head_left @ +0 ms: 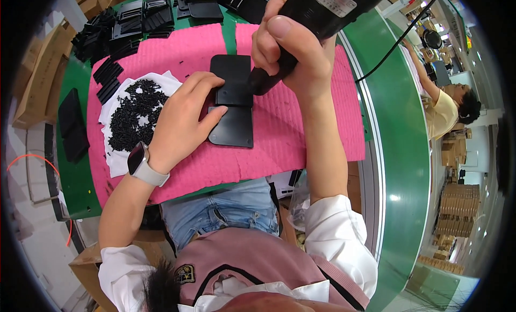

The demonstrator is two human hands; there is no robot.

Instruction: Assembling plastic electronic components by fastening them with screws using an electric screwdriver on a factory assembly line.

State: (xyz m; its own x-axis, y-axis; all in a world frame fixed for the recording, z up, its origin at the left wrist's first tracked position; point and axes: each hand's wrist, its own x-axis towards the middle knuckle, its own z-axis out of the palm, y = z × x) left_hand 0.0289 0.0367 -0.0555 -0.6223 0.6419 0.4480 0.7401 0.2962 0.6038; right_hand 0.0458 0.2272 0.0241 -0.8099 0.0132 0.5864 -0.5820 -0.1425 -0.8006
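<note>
On the pink corrugated sheet [279,145] lies a black two-part plate [231,132], its halves end to end with a seam between them. My left hand [185,113] rests at its left edge, fingertips on the upper half and thumb spread apart on the lower one. A black corded power screwdriver [328,13] is gripped in my right hand [293,51], raised over the plate's right side. Its narrow end slants down by the upper half; whether it touches cannot be told. Beside my left wrist, many small black screws [134,115] are heaped on a white cloth [113,164].
Stacked black parts [156,13] crowd the far side of the green table [80,188]. More dark plates [72,123] lie at its left edge. Cardboard boxes [40,75] stand left. A black cable [400,40] hangs at right, where another person [451,107] is seen.
</note>
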